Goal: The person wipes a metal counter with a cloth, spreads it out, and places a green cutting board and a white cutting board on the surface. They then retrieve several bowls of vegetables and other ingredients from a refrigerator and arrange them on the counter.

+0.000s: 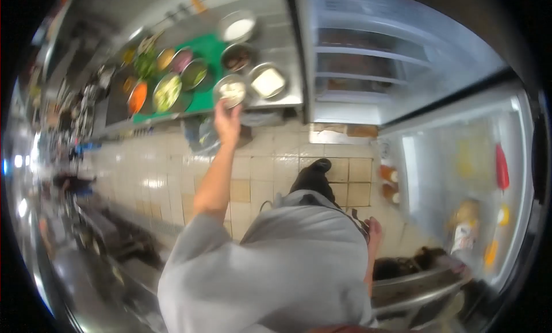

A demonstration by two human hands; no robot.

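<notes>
My left hand [228, 123] reaches to the counter's near edge and grips the rim of a small metal bowl [232, 91] holding pale, whitish pieces. Right beside that bowl stands another metal bowl [268, 80] with a white block in it. Behind are a bowl [237, 58] of dark brown contents and a bowl [237, 28] of something white. A green cutting board [204, 100] lies under several bowls, one with chopped pale-green vegetable [167, 93]. Low at my right side hangs my right hand [374, 229], small and blurred; its finger posture is unclear.
To the right a refrigerator [368, 51] stands with its door [466, 178] swung wide, bottles on the door shelves. A plastic bag [201, 134] hangs below the counter edge. Tiled floor [259, 154] lies underfoot. Another person [75, 183] is far off at left.
</notes>
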